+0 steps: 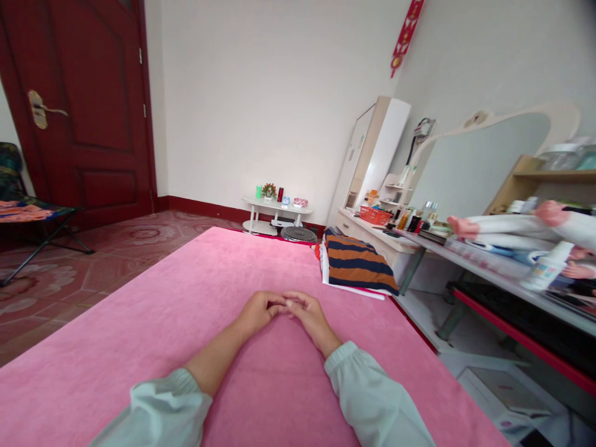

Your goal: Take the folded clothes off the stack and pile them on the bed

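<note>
My left hand and my right hand meet at the fingertips just above or on the pink bedspread. Both have their fingers curled and pressed together, thumbs toward each other, and no object shows in either one. Light green sleeves with gathered cuffs cover my forearms. Beyond my right hand, near the far right corner of the bed, lies a folded orange and navy striped cloth on top of something white.
A low white table with small items stands by the far wall. On the right are a mirrored dressing table and a crowded desk with bottles and dolls. A folding chair stands left, before the dark red door.
</note>
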